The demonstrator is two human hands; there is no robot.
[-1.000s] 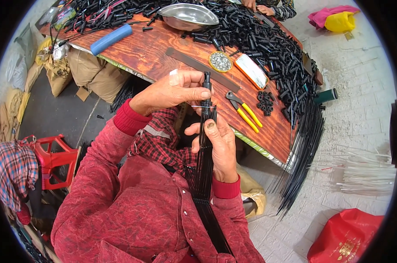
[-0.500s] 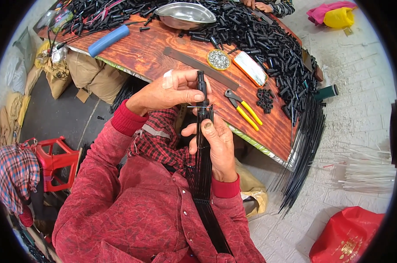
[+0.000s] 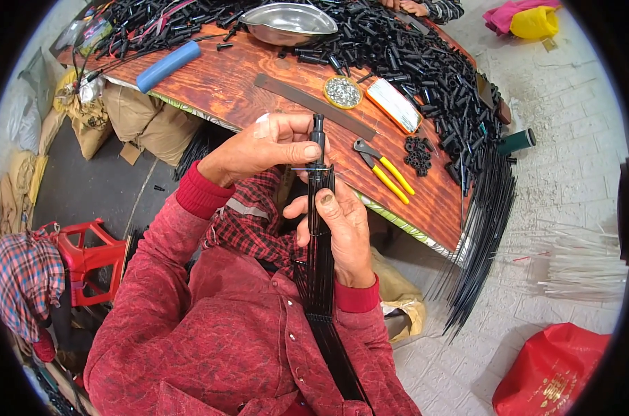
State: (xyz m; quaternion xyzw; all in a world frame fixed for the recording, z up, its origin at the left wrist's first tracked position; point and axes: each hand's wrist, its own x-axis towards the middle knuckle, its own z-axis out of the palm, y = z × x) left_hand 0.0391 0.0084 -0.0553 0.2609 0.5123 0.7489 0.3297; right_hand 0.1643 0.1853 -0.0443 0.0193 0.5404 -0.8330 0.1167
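Observation:
My right hand (image 3: 342,229) grips a long bundle of thin black rods (image 3: 321,277) that runs down across my red-sleeved lap. At the top of the bundle sits a small black plastic cap piece (image 3: 319,142). My left hand (image 3: 262,147) pinches that cap piece and a thin wire crossing it, thumb against the bundle's top. Both hands are held just in front of the wooden table edge.
The wooden table (image 3: 231,83) carries yellow-handled pliers (image 3: 387,168), a round tin of small metal parts (image 3: 343,91), an orange-rimmed box (image 3: 395,104), a metal bowl (image 3: 286,22), a blue cylinder (image 3: 167,66) and a heap of black tubes (image 3: 425,55). Black rods (image 3: 481,229) hang off its right side. A red stool (image 3: 85,260) stands left.
My left hand has shifted slightly up on the cap at the bundle's top. My right hand keeps its grip on the rods.

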